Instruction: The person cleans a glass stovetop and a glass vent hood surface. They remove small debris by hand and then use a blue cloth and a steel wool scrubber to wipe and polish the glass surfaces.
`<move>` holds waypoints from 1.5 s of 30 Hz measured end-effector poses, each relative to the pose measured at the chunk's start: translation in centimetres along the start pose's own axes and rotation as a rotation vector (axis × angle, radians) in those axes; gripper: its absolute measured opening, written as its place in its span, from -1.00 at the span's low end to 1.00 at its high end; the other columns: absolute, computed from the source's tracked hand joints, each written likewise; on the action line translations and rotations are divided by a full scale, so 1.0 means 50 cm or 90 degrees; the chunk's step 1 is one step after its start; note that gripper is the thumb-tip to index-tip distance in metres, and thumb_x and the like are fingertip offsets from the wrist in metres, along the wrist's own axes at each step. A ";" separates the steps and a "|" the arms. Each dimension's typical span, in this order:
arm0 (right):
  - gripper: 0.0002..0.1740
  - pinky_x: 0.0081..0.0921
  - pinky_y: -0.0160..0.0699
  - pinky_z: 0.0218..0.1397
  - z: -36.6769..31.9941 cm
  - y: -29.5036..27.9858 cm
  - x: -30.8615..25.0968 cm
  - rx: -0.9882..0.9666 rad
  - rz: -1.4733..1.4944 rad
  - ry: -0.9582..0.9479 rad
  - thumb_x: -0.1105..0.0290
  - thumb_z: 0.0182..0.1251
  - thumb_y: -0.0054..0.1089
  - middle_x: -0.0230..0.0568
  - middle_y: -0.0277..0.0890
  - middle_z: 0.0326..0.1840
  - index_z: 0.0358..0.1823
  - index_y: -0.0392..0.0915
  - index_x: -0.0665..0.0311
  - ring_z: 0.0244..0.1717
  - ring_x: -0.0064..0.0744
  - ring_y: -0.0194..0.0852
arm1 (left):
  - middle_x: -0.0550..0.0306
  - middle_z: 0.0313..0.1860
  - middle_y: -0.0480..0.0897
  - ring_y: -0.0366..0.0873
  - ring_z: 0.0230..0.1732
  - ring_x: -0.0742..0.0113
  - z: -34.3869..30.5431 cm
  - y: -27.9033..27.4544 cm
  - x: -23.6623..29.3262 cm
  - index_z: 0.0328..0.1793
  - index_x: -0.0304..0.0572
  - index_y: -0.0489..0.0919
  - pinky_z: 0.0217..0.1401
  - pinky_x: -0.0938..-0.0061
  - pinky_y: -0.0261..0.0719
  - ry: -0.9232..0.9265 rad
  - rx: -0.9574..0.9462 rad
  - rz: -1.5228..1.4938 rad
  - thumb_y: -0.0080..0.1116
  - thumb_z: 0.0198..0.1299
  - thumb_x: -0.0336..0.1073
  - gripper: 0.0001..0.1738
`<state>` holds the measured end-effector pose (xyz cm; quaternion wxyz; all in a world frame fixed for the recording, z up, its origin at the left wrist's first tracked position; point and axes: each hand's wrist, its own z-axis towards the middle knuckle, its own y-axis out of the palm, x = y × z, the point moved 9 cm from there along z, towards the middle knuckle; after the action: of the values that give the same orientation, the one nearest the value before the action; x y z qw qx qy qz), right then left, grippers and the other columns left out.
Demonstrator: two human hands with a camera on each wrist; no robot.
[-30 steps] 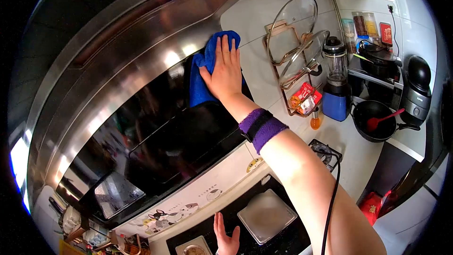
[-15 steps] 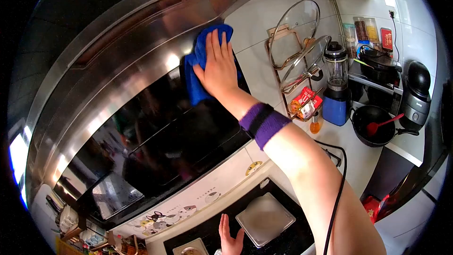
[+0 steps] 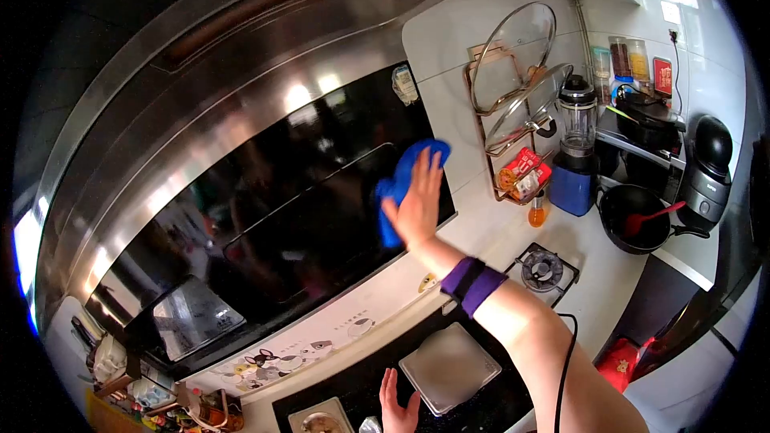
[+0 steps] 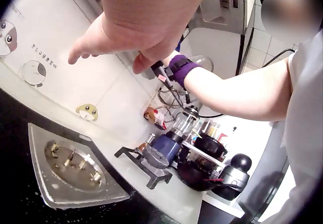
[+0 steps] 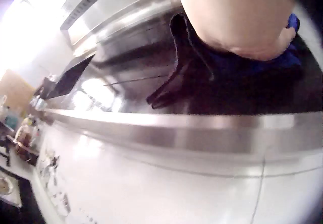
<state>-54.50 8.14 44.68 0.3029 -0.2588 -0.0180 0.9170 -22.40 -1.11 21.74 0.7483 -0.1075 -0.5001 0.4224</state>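
Note:
My right hand lies flat, fingers straight, pressing a blue cloth against the black glass panel of the range hood, near the panel's lower right corner. The right wrist view shows the cloth bunched under the palm above the hood's steel edge. A purple wristband sits on that forearm. My left hand rests with straight fingers on the black cooktop at the bottom. In the left wrist view the left hand hangs relaxed and holds nothing.
The steel hood canopy spans the upper left. A wire rack with glass lids, a blue blender, a black pan with a red spatula, a black kettle and a gas burner stand at the right. A square burner cover lies on the cooktop.
My right hand has slid the blue cloth down from the hood's upper right steel edge to the lower right of the black glass panel. The left hand has stayed on the cooktop.

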 end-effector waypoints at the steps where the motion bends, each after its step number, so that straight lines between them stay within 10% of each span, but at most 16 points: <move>1: 0.13 0.20 -0.33 0.71 -0.030 0.007 -0.036 -0.059 -0.002 -0.039 0.06 0.15 0.40 0.36 -0.18 0.68 0.56 0.02 0.65 0.72 0.39 -0.44 | -0.24 0.58 0.28 0.21 0.60 -0.11 0.005 0.007 -0.002 0.59 -0.35 0.25 0.63 0.19 0.18 0.001 0.003 -0.008 0.32 0.27 -0.39 -0.21; 6: 0.14 0.15 -0.29 0.71 0.101 -0.051 -0.185 -0.046 0.056 -0.245 0.05 0.13 0.44 0.26 -0.10 0.69 0.58 0.04 0.55 0.72 0.31 -0.34 | -0.21 0.58 0.29 0.20 0.60 -0.09 0.014 0.011 0.006 0.59 -0.33 0.25 0.64 0.19 0.17 0.022 0.000 -0.009 0.33 0.25 -0.44 -0.21; 13: -0.05 0.05 -0.07 0.68 0.337 -0.103 -0.081 0.233 0.047 -0.056 0.12 0.20 0.36 0.16 0.18 0.58 0.49 0.21 0.58 0.64 0.30 -0.07 | -0.21 0.58 0.30 0.21 0.60 -0.07 0.006 0.016 -0.014 0.58 -0.34 0.26 0.64 0.20 0.16 -0.009 0.005 -0.027 0.32 0.25 -0.44 -0.22; 20: -0.02 0.04 -0.07 0.69 0.246 -0.088 -0.216 0.083 0.077 -0.296 0.16 0.15 0.41 0.24 0.07 0.63 0.51 0.19 0.56 0.68 0.26 -0.14 | -0.20 0.60 0.28 0.16 0.63 -0.07 0.032 0.035 -0.008 0.60 -0.30 0.23 0.65 0.20 0.14 -0.004 -0.012 -0.061 0.30 0.22 -0.48 -0.19; 27: -0.01 0.05 -0.11 0.69 0.298 -0.080 -0.164 0.121 0.014 -0.117 0.05 0.19 0.34 0.19 0.02 0.66 0.51 0.21 0.55 0.68 0.33 -0.21 | -0.10 0.66 0.17 0.06 0.69 0.05 0.129 -0.013 -0.016 0.67 -0.19 0.13 0.68 0.22 0.00 -0.046 0.009 -0.081 0.25 0.28 -0.56 -0.15; 33: 0.04 0.16 -0.05 0.66 0.170 -0.061 -0.241 -0.018 0.100 -0.410 0.01 0.02 0.50 0.02 0.09 0.64 0.53 0.28 0.28 0.68 0.27 -0.19 | -0.18 0.63 0.22 0.14 0.65 -0.07 0.199 -0.049 0.030 0.63 -0.25 0.18 0.65 0.18 0.12 -0.069 0.067 -0.115 0.30 0.24 -0.49 -0.16; 42: 0.02 0.01 -0.17 0.73 0.042 -0.010 0.077 0.124 0.047 0.012 0.12 0.13 0.45 0.24 -0.10 0.69 0.45 0.19 0.70 0.71 0.25 -0.27 | -0.21 0.62 0.21 0.15 0.64 -0.07 0.031 -0.047 -0.062 0.63 -0.25 0.17 0.64 0.17 0.13 -0.157 0.052 -0.109 0.33 0.23 -0.46 -0.13; 43: 0.02 0.01 -0.15 0.72 0.004 -0.002 0.092 0.139 0.048 0.051 0.15 0.15 0.42 0.23 -0.13 0.70 0.47 0.14 0.70 0.70 0.26 -0.27 | 0.05 0.71 0.10 -0.04 0.72 0.11 0.016 -0.047 -0.064 0.70 -0.06 0.09 0.68 0.06 -0.16 -0.190 0.025 -0.160 0.25 0.36 -0.43 -0.15; 45: 0.06 0.00 -0.16 0.72 -0.075 0.028 0.116 0.125 0.041 0.125 0.19 0.17 0.38 0.30 -0.19 0.70 0.52 0.01 0.72 0.71 0.28 -0.30 | 0.05 0.71 0.11 -0.03 0.72 0.12 -0.009 -0.053 -0.074 0.70 -0.06 0.09 0.68 0.06 -0.13 -0.201 0.032 -0.153 0.25 0.36 -0.43 -0.14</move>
<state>-57.38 9.82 38.48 0.2974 -0.3169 0.1099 0.8939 -21.14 -5.38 20.65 0.7081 0.0394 -0.6098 0.3539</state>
